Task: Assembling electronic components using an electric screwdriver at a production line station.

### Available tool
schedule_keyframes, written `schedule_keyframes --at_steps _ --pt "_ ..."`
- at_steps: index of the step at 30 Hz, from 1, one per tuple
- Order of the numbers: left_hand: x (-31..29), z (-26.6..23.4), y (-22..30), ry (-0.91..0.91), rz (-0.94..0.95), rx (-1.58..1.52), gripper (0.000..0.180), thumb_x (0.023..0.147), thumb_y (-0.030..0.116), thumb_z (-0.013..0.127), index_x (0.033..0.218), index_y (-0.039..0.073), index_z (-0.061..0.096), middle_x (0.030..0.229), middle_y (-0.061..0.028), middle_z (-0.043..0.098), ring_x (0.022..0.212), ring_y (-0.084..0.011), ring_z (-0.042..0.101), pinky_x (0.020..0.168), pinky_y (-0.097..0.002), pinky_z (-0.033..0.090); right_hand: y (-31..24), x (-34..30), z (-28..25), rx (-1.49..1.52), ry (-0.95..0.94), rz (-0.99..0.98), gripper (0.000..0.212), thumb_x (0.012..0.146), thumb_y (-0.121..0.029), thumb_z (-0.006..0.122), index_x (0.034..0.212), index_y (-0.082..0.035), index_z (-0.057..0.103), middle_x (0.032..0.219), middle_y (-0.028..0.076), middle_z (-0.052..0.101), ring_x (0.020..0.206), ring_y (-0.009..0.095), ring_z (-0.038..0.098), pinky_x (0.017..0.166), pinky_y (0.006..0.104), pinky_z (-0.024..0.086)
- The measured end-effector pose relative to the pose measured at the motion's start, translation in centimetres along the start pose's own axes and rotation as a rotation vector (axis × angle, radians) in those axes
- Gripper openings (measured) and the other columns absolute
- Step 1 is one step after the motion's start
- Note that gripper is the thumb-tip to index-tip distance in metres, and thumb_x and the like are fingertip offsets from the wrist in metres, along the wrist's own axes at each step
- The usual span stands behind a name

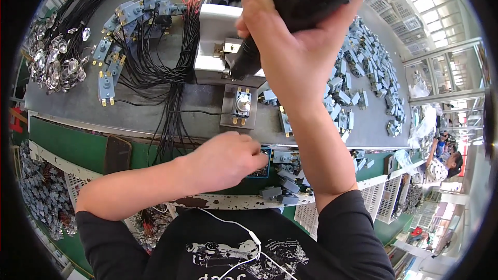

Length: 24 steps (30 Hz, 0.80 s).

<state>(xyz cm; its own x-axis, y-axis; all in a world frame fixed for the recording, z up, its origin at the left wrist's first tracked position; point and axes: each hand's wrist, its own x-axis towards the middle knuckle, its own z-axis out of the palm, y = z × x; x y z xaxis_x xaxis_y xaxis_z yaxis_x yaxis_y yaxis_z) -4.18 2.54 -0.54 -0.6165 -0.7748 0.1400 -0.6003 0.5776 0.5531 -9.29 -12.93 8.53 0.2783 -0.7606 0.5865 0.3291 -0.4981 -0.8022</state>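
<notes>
My right hand (290, 36) is wrapped round a black electric screwdriver (282, 0), whose narrow end points down beside a white and metal fixture (210, 54). Lower and to the left, my left hand (228, 158) has its fingers curled in over a small blue-rimmed tray (267, 162) of tiny parts. Whatever those fingertips pinch, if anything, is hidden. Between the hands, a grey-blue switch (242, 105) with brass terminals and a round metal centre sits on a metal block (226, 119). A black wire (199, 112) reaches it from the left.
Bundled black wires (179, 72) hang over the bench edge. Wired grey switches (106, 85) and wires with metal discs (57, 52) lie left. A large heap of grey switches (363, 62) covers the right side. Farther right sits another person (441, 168).
</notes>
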Motion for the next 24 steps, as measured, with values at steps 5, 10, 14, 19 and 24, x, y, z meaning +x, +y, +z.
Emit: schedule_keyframes --at_steps 5,10,14,19,24 --pt "-1.2 -4.6 -1.3 0.391 -0.125 0.111 0.01 0.08 0.004 0.065 0.088 0.007 0.068 0.091 -0.0073 0.068 0.091 -0.0275 0.066 0.083 -0.0413 0.051 2.3 1.5 -4.2 0.238 -0.333 -0.818 0.055 0.09 0.008 0.072 0.132 -0.003 0.039 0.098 0.012 0.067 0.079 0.014 0.067 0.065 0.0272 0.056" --pt "-0.4 -4.1 -3.4 0.425 -0.256 0.15 0.015 0.08 0.005 0.077 0.086 0.008 0.065 0.091 -0.0044 0.067 0.092 -0.0269 0.064 0.082 -0.0412 0.048 -1.5 -0.7 -7.6 0.088 -0.318 -0.473 0.038 0.095 -0.002 0.069 0.127 0.004 0.049 0.094 0.016 0.069 0.077 0.019 0.069 0.066 0.0313 0.057" --pt "-0.2 -2.9 -3.1 0.419 -0.256 0.169 0.016 0.08 0.008 0.079 0.087 0.008 0.065 0.09 -0.0041 0.066 0.092 -0.0261 0.063 0.082 -0.0404 0.048 -4.6 -2.6 -10.0 -0.006 -0.32 -0.193 0.031 0.1 -0.009 0.066 0.123 0.01 0.057 0.09 0.018 0.071 0.075 0.022 0.07 0.067 0.0346 0.058" --pt "0.3 -2.6 -3.4 0.419 -0.334 0.132 0.018 0.083 0.018 0.079 0.091 0.011 0.065 0.089 -0.0027 0.065 0.091 -0.026 0.063 0.08 -0.0409 0.048 -6.2 -4.9 -5.4 -0.029 0.038 -0.039 0.021 0.098 -0.008 0.069 0.107 0.011 0.066 0.074 0.011 0.066 0.059 0.017 0.063 0.055 0.0306 0.053" --pt "0.3 -2.5 -3.4 0.435 -0.354 0.129 0.028 0.082 0.02 0.08 0.1 0.011 0.06 0.089 -0.0021 0.065 0.09 -0.0263 0.063 0.081 -0.0412 0.048 -4.8 -5.2 -4.9 0.074 -0.009 -0.072 0.018 0.096 -0.004 0.071 0.106 0.01 0.066 0.078 0.012 0.068 0.061 0.016 0.064 0.056 0.0298 0.054"
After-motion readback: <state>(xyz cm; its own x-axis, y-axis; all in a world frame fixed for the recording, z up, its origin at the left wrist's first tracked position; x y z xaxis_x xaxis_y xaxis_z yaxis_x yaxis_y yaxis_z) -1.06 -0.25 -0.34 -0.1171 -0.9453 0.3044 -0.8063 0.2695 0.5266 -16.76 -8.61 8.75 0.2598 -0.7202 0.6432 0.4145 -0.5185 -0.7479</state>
